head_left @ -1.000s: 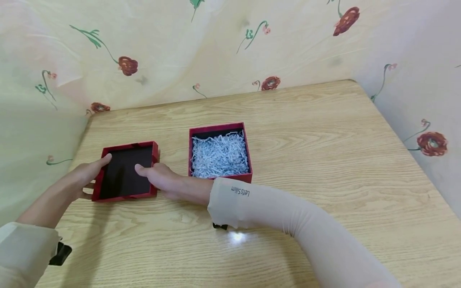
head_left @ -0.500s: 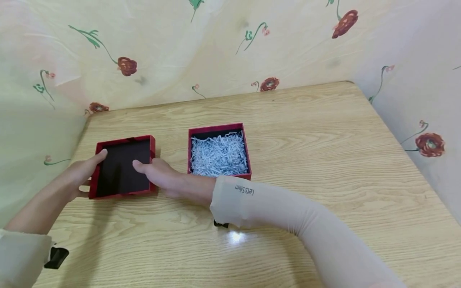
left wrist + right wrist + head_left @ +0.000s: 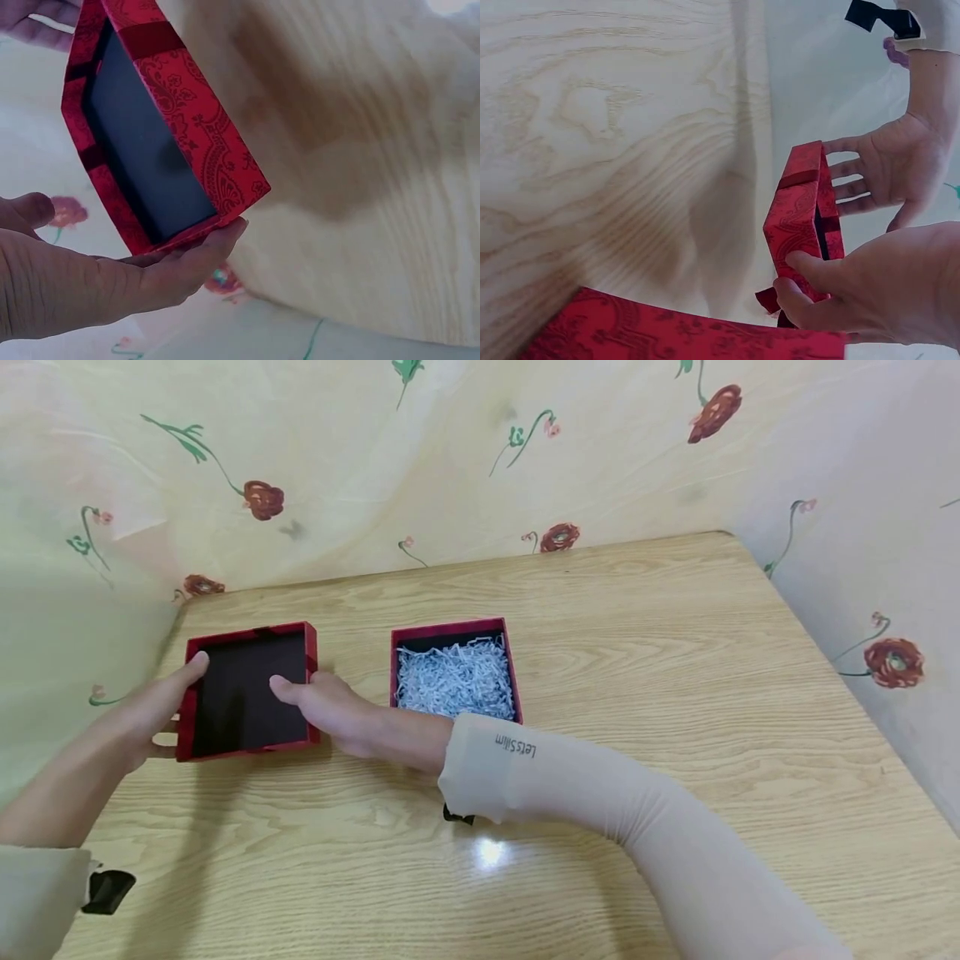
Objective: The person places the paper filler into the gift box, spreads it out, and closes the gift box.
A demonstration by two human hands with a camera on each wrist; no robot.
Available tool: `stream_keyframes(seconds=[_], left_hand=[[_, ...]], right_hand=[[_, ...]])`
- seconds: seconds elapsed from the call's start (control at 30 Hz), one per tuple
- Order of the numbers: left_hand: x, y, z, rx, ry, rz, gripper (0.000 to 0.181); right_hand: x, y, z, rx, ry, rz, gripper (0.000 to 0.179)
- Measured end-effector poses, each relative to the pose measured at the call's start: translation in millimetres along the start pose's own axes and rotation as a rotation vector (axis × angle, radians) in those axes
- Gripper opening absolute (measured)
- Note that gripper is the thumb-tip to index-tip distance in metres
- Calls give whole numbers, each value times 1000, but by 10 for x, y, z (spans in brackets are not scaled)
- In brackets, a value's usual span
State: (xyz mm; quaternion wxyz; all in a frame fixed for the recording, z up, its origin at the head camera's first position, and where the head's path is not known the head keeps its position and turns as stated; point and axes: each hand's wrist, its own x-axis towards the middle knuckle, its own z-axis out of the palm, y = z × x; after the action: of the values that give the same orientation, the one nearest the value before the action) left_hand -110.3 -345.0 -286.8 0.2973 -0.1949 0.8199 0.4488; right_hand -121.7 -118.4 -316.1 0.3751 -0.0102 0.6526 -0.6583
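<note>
A shallow red patterned box lid [image 3: 251, 692], black inside and banded with ribbon, is held between both hands above the left of the table, its hollow side facing up. My left hand [image 3: 153, 714] touches its left wall; in the right wrist view the left fingers [image 3: 847, 169] lie straight against the lid, the thumb apart. On the opposite wall my right hand [image 3: 330, 706] grips the lid, thumb over the inside and fingers outside. A piece of dark red ribbon [image 3: 768, 300] shows under the lid. The red box [image 3: 517, 693] with pale blue shredded paper [image 3: 457, 677] sits right of the lid.
The right forearm crosses in front of the box and hides its near wall. A wood-grain table [image 3: 675, 677] extends to the right. Flower-printed cloth [image 3: 337, 460] hangs behind and along the sides. Black camera mounts [image 3: 108, 892] are on the wrists.
Both hands have moved the lid a little up and to the left in the head view, and it looks slightly raised. The box with shredded paper has stayed in place.
</note>
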Motion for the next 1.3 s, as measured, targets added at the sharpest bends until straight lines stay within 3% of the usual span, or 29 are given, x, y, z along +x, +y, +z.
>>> stream_keyframes(seconds=[0.13, 0.43, 0.83, 0.97, 1.07, 1.2, 1.3], left_hand=[[-43, 36, -34, -24, 36, 45, 98], [-153, 168, -39, -37, 51, 123, 92], [-163, 334, 53, -37, 63, 192, 87], [-157, 366, 65, -67, 63, 211, 61], [-157, 386, 72, -79, 59, 217, 53], [-169, 436, 106, -64, 53, 225, 75], [-188, 478, 141, -62, 55, 236, 80]], right_hand=[[-49, -63, -16, -2, 4, -12, 71], [-181, -209, -99, -50, 21, -50, 72], [-277, -317, -360, -100, 6, -106, 71], [-310, -341, -436, -97, -4, -115, 70], [-327, -344, -469, -76, -13, -116, 69], [-351, -341, -500, -55, -22, -115, 67], [-384, -344, -527, -45, -18, -122, 68]])
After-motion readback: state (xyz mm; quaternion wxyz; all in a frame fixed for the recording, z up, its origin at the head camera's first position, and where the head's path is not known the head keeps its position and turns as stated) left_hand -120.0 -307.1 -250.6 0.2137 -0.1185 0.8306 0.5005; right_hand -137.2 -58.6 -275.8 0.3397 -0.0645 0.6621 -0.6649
